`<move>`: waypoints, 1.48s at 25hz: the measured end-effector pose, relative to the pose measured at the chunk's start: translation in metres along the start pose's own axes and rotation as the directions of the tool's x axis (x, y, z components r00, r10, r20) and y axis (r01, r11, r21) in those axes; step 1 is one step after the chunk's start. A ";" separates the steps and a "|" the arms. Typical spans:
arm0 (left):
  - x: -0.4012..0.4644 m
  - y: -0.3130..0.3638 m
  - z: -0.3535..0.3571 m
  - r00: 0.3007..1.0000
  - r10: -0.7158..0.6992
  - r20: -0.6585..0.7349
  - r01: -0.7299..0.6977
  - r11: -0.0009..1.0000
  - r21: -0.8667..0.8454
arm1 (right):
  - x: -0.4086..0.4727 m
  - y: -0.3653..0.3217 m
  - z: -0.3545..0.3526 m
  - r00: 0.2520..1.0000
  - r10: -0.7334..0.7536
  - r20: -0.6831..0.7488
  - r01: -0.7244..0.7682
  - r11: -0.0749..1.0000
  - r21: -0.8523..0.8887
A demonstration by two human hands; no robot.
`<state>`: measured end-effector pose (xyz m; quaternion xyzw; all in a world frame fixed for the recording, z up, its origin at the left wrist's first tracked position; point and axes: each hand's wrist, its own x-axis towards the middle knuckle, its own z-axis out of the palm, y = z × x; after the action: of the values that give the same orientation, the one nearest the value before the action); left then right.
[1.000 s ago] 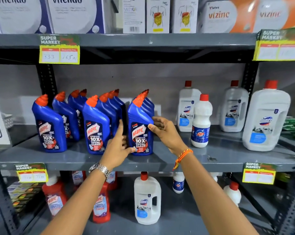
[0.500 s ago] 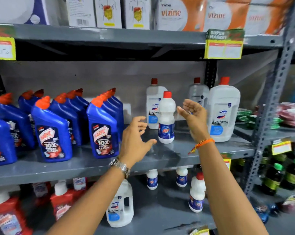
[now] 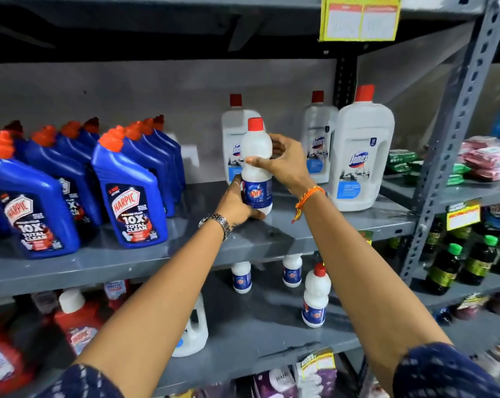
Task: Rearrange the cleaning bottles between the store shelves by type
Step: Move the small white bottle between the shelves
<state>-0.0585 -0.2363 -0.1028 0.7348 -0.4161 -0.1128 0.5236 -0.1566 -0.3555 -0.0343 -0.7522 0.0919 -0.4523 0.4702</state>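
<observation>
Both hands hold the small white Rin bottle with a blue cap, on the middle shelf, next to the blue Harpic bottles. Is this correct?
Not quite: the cap is red, not blue, as the head view shows. The rest holds: the left hand and right hand hold the small white Rin bottle at the middle shelf, with the blue Harpic bottles beside it.

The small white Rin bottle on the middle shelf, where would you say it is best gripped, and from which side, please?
Grip the small white Rin bottle around its narrowed waist just above the blue label, coming from the open front of the shelf. It stands upright, with Domex jugs close behind and to the right. The right hand already wraps there, and the left hand steadies the base.
</observation>
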 end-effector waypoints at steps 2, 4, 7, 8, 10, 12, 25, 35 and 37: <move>-0.005 0.000 0.001 1.000 0.000 0.006 0.000 1.000 -0.013 | -0.004 -0.003 0.001 1.000 -0.014 -0.011 0.014 1.000 0.010; -0.015 0.005 0.000 1.000 0.008 -0.003 -0.008 1.000 -0.016 | -0.013 -0.012 -0.002 1.000 -0.029 -0.004 0.029 0.999 0.023; -0.043 0.020 -0.005 0.998 0.051 -0.029 -0.051 0.998 0.028 | -0.033 -0.037 -0.013 0.998 -0.065 0.001 0.065 0.996 0.064; -0.058 0.027 -0.006 0.996 0.081 -0.034 -0.080 0.996 0.044 | -0.045 -0.048 -0.017 0.997 -0.080 0.002 0.079 0.993 0.090; -0.085 0.038 -0.007 0.990 0.139 -0.032 -0.137 0.989 0.059 | -0.067 -0.065 -0.027 0.995 -0.098 0.006 0.096 0.986 0.137; -0.119 0.046 -0.004 0.983 0.185 -0.016 -0.184 0.980 0.073 | -0.095 -0.076 -0.037 0.994 -0.105 0.027 0.099 0.982 0.162; -0.243 -0.105 0.082 0.996 0.088 -0.021 -0.086 0.992 0.088 | -0.265 0.058 -0.027 0.981 0.128 0.143 -0.154 0.969 0.191; -0.187 -0.238 0.126 0.972 -0.185 -0.143 0.189 0.982 0.014 | -0.247 0.195 0.030 0.878 0.342 0.334 -0.361 0.933 -0.008; -0.178 -0.253 0.130 0.965 -0.208 -0.157 0.217 0.975 0.039 | -0.241 0.211 0.039 0.863 0.353 0.363 -0.366 0.930 -0.032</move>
<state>-0.1237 -0.1680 -0.4249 0.7961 -0.2968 -0.1004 0.5178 -0.2044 -0.3094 -0.3498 -0.7832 0.1336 -0.2118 0.5691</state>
